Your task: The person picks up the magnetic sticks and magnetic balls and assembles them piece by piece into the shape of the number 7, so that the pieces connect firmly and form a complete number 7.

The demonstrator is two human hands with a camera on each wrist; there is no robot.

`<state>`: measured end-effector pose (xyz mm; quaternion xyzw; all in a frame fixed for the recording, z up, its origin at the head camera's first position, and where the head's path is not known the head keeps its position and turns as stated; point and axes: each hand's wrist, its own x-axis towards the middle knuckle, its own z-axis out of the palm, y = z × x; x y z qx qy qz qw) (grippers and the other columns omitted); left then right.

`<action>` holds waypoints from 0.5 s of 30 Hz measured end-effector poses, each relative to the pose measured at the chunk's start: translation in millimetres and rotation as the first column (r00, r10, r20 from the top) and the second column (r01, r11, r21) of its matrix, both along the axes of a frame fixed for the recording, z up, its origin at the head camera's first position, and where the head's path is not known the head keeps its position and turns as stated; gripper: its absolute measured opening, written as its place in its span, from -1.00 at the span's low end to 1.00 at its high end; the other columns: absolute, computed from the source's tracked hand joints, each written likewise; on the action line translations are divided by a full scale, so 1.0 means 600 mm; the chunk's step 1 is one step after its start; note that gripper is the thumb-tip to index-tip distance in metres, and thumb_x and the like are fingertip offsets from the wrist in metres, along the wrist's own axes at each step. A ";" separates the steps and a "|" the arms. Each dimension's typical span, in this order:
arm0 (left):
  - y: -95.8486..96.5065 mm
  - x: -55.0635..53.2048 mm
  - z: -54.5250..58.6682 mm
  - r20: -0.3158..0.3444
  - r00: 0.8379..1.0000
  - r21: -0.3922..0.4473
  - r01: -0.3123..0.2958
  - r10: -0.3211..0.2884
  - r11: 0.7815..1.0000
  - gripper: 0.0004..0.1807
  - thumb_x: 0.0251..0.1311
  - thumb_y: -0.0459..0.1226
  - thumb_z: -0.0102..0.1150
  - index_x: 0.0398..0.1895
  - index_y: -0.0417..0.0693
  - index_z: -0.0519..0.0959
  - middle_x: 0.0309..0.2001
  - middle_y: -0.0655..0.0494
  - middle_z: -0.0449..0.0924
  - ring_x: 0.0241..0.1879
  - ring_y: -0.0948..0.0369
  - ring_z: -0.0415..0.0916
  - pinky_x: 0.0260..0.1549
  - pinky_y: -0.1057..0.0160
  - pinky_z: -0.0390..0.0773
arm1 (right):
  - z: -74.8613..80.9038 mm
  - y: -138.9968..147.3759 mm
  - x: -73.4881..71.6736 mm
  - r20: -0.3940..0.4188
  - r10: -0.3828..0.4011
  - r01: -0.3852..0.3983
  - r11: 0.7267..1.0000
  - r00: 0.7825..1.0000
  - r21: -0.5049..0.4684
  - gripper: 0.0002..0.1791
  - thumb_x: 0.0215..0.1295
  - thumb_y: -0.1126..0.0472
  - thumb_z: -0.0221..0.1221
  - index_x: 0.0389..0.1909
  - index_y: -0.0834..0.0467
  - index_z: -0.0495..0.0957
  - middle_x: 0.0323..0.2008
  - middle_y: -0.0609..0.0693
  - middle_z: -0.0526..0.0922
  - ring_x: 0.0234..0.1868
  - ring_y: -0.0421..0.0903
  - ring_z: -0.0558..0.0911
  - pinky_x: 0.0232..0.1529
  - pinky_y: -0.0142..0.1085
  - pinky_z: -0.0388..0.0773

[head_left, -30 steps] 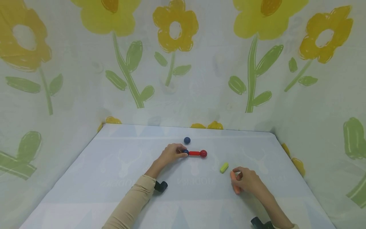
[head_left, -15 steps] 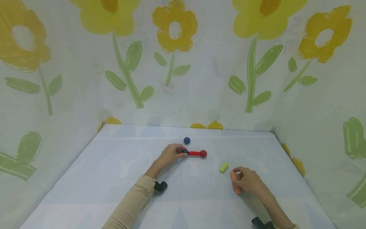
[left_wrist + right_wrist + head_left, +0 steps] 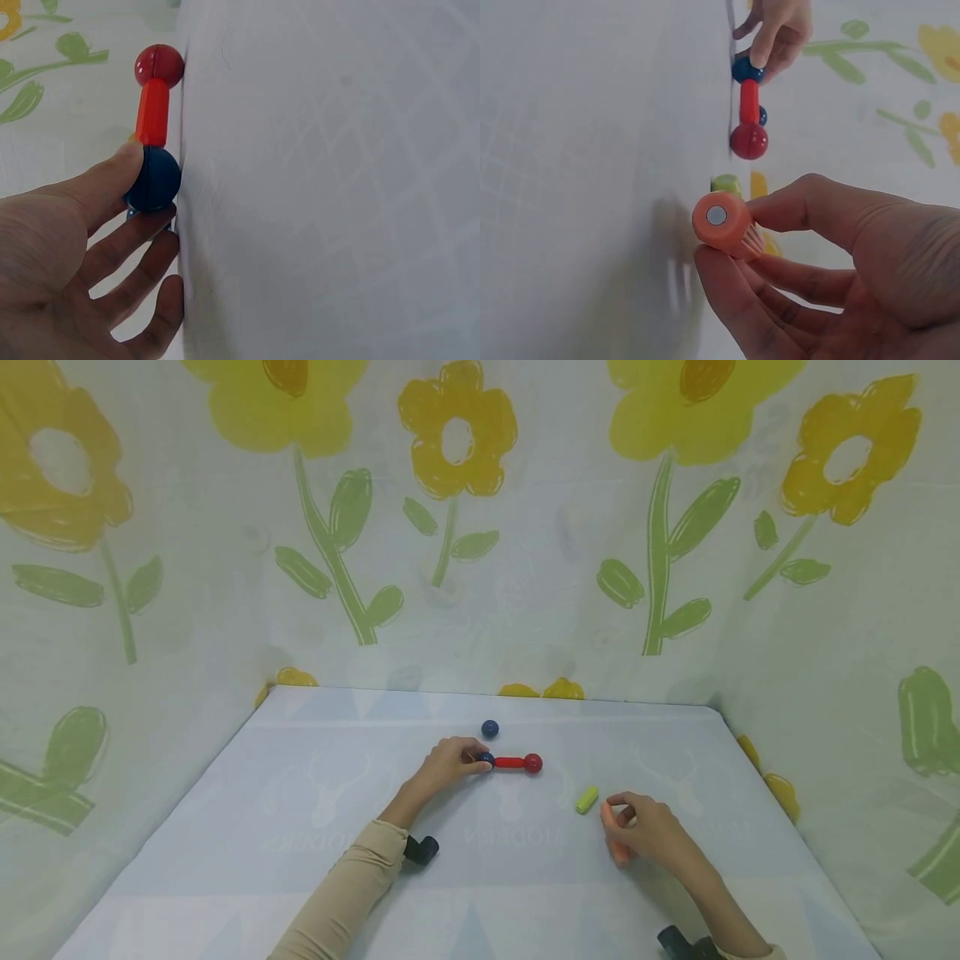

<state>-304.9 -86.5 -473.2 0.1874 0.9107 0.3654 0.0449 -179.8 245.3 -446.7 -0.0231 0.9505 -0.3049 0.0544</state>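
Between thumb and fingers, my left hand (image 3: 448, 762) pinches a blue ball (image 3: 156, 180). This ball joins end to end with a red rod (image 3: 510, 762) and a red ball (image 3: 533, 763), all lying in a row along the table. At the right, my right hand (image 3: 651, 828) holds an orange magnetic rod (image 3: 724, 221) by thumb and fingers. A round silvery disc shows in the rod's end in the right wrist view. Just left of that hand lies a short lime-green rod (image 3: 587, 800). A second blue ball (image 3: 490, 729) sits beyond the joined pieces.
The table (image 3: 360, 860) has a pale patterned cover. Behind it and at both sides hang white cloth walls (image 3: 540, 568) printed with yellow flowers. A dark device (image 3: 422, 850) is strapped at the left wrist, another (image 3: 678, 943) at the right.
My right hand has shifted slightly forward and left with the orange magnetic rod, closer to the lime-green rod. The left hand and the joined pieces have stayed in place.
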 end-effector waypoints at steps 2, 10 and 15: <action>0.000 0.000 0.000 -0.003 1.000 0.001 0.002 -0.002 1.000 -0.65 0.13 -0.10 0.38 -0.02 0.02 0.68 -0.18 0.14 0.71 -0.26 0.26 0.52 -0.16 0.26 0.55 | 0.003 -0.002 0.000 -0.006 0.006 -0.006 1.000 1.000 -0.013 -0.47 0.15 0.18 0.33 0.14 0.27 0.52 -0.36 0.00 0.64 -0.44 -0.16 0.52 -0.49 -0.32 0.45; 0.000 0.000 0.001 -0.007 1.000 0.002 0.005 -0.005 1.000 -0.65 0.13 -0.10 0.38 -0.02 0.02 0.68 -0.17 0.14 0.72 -0.25 0.27 0.53 -0.15 0.26 0.56 | 0.011 -0.012 -0.002 -0.017 -0.001 0.001 1.000 1.000 -0.029 -0.49 0.18 0.20 0.31 0.16 0.25 0.52 -0.33 0.01 0.65 -0.44 -0.18 0.56 -0.51 -0.35 0.50; -0.001 0.001 0.000 -0.015 1.000 -0.006 0.000 0.000 1.000 -0.65 0.14 -0.10 0.38 -0.01 0.03 0.67 -0.17 0.15 0.71 -0.25 0.28 0.53 -0.16 0.27 0.55 | 0.009 -0.019 -0.005 -0.029 -0.012 0.011 0.999 0.999 -0.032 -0.50 0.19 0.20 0.29 0.16 0.24 0.52 -0.33 0.01 0.64 -0.43 -0.17 0.57 -0.51 -0.35 0.52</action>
